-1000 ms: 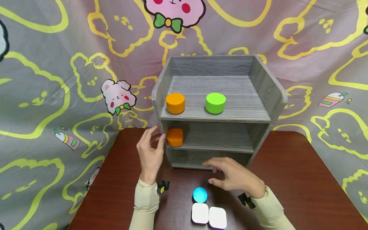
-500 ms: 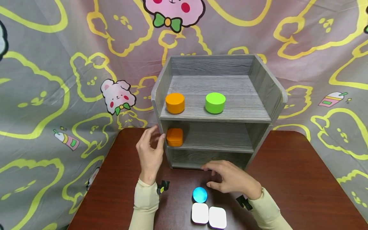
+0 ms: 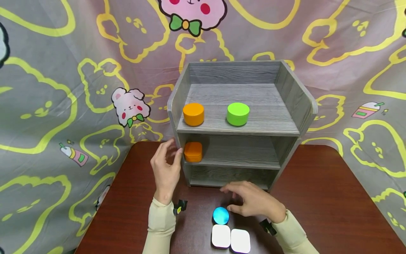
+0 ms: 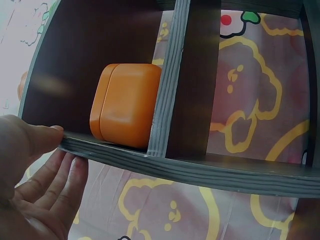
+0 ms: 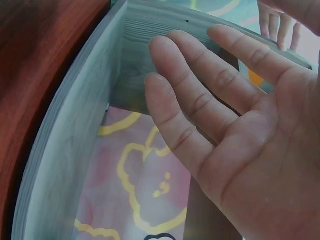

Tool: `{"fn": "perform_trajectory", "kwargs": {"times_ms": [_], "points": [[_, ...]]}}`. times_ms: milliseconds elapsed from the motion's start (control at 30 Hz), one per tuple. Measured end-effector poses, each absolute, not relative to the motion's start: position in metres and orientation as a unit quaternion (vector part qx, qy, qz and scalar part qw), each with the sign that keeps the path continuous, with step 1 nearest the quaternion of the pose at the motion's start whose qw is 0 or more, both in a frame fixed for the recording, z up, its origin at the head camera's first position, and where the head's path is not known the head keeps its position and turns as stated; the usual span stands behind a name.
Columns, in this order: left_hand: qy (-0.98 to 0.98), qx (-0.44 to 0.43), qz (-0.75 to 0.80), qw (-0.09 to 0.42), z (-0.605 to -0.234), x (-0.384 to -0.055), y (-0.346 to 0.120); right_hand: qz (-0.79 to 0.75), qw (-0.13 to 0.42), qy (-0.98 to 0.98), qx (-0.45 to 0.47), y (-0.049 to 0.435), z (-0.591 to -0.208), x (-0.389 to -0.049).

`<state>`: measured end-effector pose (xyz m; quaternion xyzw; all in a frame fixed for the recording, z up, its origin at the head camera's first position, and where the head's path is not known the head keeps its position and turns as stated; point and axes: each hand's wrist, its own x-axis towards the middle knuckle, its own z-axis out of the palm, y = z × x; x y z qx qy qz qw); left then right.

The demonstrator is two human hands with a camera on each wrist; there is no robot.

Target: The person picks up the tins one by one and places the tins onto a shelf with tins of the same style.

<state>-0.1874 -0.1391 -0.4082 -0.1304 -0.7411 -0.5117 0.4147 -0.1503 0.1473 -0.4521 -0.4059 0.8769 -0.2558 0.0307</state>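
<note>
My left hand (image 3: pixel 166 173) pinches the left side panel of a grey wood-grain shelf unit (image 3: pixel 234 94); in the left wrist view the thumb lies inside the panel's edge and the fingers outside. Just inside that panel, on the middle level, stands an orange rounded-square box (image 4: pixel 127 105) with a seam near one end. My right hand (image 3: pixel 255 201) hovers over the table in front of the unit, fingers extended, palm bare in the right wrist view. Its thumb is close to a blue round piece (image 3: pixel 221 215); whether they touch I cannot tell.
An orange round box (image 3: pixel 193 114) and a green round box (image 3: pixel 238 114) sit on the unit's top level. Two white-topped rounded-square pieces (image 3: pixel 221 236) lie near the front of the brown table (image 3: pixel 314 183). A patterned cloth (image 3: pixel 57 116) hangs behind and at the sides.
My right hand has moved down and slightly left, bringing its thumb nearer the blue round piece. The left hand keeps its hold on the panel.
</note>
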Motion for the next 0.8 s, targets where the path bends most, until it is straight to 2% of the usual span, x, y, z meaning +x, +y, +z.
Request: {"fn": "perform_trajectory", "kwargs": {"times_ms": [800], "points": [[-0.74, -0.128, -0.51, 0.419, -0.408, -0.187, -0.138, -0.264, 0.061, 0.869, -0.415, 0.139, -0.47, -0.145]]}}
